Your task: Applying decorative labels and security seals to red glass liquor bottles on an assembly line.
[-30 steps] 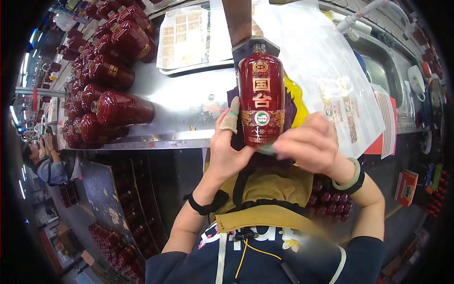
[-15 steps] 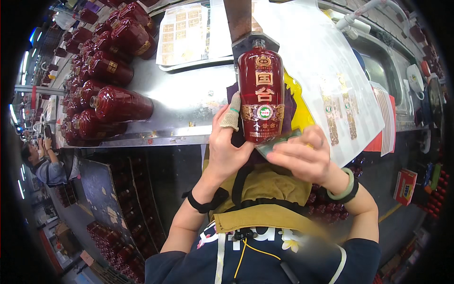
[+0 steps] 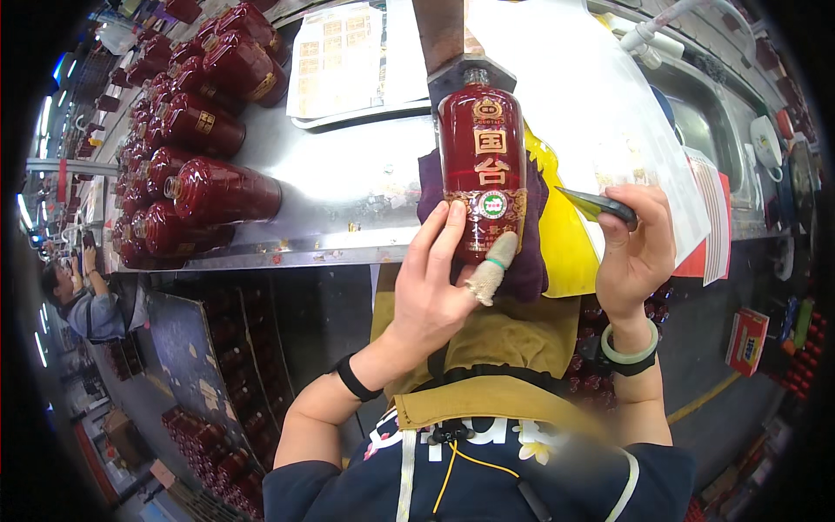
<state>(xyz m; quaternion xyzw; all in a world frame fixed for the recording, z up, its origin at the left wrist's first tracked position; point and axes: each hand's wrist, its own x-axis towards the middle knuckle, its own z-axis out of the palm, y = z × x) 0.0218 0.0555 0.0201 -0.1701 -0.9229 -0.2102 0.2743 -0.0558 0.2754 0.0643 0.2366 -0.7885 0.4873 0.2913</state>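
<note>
A dark red glass bottle (image 3: 484, 196) with gold lettering and a patterned band lies on a folded purple cloth (image 3: 537, 265), its neck against a metal holder. My left hand (image 3: 430, 287) holds its lower end: two fingertips press on the band at the left, and the thumb, in a cloth cover, lies across the lower right. Off to the right of the bottle, my right hand (image 3: 642, 248) is closed on a small dark-handled blade (image 3: 609, 207). Its pointed tip is directed left, apart from the bottle.
Several red bottles (image 3: 226, 191) crowd the metal bench at the left. Sheets of gold labels (image 3: 335, 56) lie at the back, white label sheets (image 3: 557, 70) at the right. A yellow sheet (image 3: 565, 248) is beside the cloth. A sink (image 3: 709, 130) is farther right.
My right hand has moved right, away from the bottle's base, and now shows the blade clearly. My left hand has shifted from the bottle's left side to its lower front, thumb across it.
</note>
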